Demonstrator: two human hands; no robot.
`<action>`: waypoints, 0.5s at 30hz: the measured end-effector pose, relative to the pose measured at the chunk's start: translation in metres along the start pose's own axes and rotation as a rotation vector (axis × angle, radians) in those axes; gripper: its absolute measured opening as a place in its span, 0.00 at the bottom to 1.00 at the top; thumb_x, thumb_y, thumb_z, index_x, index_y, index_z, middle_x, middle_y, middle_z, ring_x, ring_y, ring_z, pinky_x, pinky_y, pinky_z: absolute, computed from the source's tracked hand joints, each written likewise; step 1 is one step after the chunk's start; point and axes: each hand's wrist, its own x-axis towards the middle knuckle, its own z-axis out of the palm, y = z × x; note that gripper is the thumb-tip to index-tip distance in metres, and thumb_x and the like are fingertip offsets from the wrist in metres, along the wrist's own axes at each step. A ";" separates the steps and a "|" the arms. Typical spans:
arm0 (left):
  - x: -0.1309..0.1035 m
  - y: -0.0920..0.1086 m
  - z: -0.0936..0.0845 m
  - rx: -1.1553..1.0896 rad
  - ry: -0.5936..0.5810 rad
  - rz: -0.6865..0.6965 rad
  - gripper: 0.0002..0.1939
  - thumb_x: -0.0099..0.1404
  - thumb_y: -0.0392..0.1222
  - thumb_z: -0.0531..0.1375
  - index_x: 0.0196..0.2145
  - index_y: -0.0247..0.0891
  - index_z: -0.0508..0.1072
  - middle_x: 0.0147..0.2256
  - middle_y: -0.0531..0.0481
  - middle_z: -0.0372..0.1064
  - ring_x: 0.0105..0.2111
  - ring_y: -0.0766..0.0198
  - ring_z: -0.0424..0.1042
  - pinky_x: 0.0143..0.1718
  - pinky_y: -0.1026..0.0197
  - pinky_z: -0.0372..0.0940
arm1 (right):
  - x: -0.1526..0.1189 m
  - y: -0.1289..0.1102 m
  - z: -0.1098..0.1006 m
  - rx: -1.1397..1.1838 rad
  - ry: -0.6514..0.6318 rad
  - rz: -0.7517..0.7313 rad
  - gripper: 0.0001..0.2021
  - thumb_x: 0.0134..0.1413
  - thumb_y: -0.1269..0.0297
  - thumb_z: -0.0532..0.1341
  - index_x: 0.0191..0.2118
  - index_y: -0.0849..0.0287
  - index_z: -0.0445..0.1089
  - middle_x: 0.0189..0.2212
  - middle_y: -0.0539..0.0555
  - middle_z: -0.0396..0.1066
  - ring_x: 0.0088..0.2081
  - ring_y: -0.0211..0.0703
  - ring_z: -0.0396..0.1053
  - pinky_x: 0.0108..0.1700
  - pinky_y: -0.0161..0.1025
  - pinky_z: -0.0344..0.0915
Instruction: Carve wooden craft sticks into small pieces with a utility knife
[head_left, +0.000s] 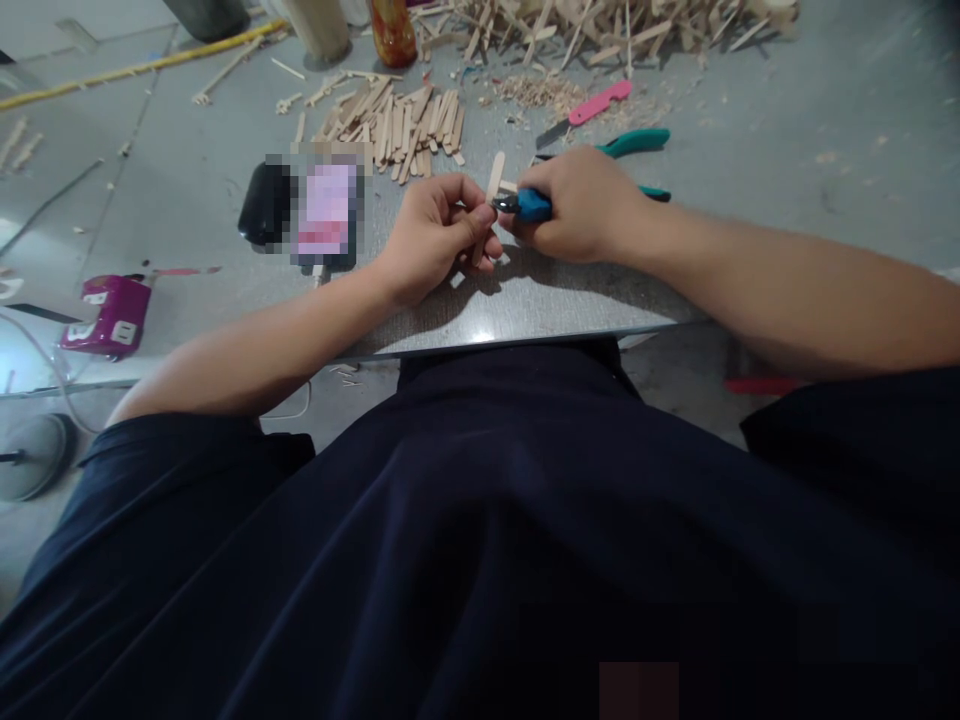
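My left hand (435, 238) pinches a wooden craft stick (496, 176), its rounded end pointing up and away from me. In my right hand (589, 205) is a pair of blue-handled pliers (534, 205), with its metal jaws at the stick beside my left fingertips. Whether the jaws bite the wood is too small to tell. Another short piece of stick (508, 187) shows between the two hands. Just beyond my right hand lies a teal-handled pair of pliers (637, 142), partly hidden by that hand, and a pink-handled folding knife or saw (600, 102).
A pile of craft sticks (405, 125) lies beyond my left hand, with wood shavings (544, 92) and a larger heap of scraps (600, 30) behind. At left are a phone (326, 210) with a cable, a black case (264, 205) and a purple power block (112, 315).
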 end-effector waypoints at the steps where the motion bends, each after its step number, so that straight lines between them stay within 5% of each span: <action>1: 0.000 -0.001 0.000 -0.011 -0.014 0.026 0.15 0.80 0.45 0.72 0.37 0.45 0.71 0.26 0.58 0.80 0.24 0.66 0.80 0.29 0.63 0.75 | 0.000 0.000 0.000 -0.019 0.004 -0.001 0.21 0.74 0.37 0.60 0.47 0.42 0.87 0.52 0.57 0.89 0.57 0.72 0.83 0.55 0.59 0.74; 5: -0.001 -0.002 0.000 -0.057 -0.029 0.105 0.11 0.78 0.44 0.70 0.37 0.49 0.73 0.27 0.59 0.81 0.23 0.68 0.76 0.26 0.62 0.72 | -0.001 -0.002 -0.001 -0.032 0.001 0.003 0.20 0.75 0.39 0.60 0.49 0.39 0.87 0.53 0.53 0.90 0.57 0.70 0.82 0.54 0.58 0.74; 11: -0.005 0.010 0.002 -0.004 0.019 0.034 0.16 0.80 0.48 0.72 0.36 0.47 0.70 0.28 0.57 0.80 0.26 0.66 0.79 0.33 0.60 0.78 | 0.000 0.001 -0.001 -0.010 0.046 0.023 0.21 0.74 0.32 0.60 0.45 0.37 0.86 0.54 0.52 0.90 0.56 0.71 0.82 0.55 0.61 0.75; 15: -0.004 0.010 0.000 -0.061 -0.006 0.102 0.17 0.78 0.49 0.74 0.35 0.46 0.72 0.26 0.58 0.79 0.23 0.68 0.76 0.26 0.63 0.71 | 0.000 0.006 -0.001 0.034 0.059 0.025 0.20 0.74 0.33 0.61 0.43 0.36 0.86 0.54 0.52 0.90 0.57 0.74 0.82 0.55 0.62 0.73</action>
